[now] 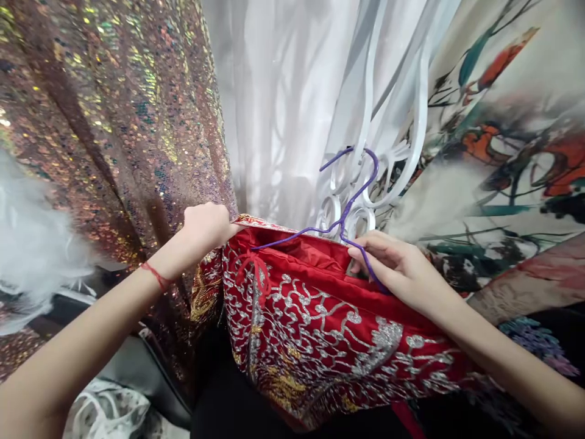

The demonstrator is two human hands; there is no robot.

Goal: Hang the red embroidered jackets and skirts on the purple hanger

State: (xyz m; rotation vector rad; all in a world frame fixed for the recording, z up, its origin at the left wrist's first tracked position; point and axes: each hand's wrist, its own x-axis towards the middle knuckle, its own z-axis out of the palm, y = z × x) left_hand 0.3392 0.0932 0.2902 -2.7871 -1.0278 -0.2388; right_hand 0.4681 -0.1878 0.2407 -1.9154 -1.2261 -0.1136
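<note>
- A sequined fabric (114,110) hangs at the far left.
- The left hand (208,227) is clenched on the top edge of the red embroidered garment (311,329).
- The garment spreads between both hands, a purple hanger (340,222) lying in its opening.
- The right hand (402,268) pinches the hanger's wire against the garment.
- A floral printed cloth (512,152) hangs right.

- Both arms are bare, with no sleeves.
- A thin red string (155,275) is tied around the left wrist.
- The hands wear no gloves or rings.
</note>
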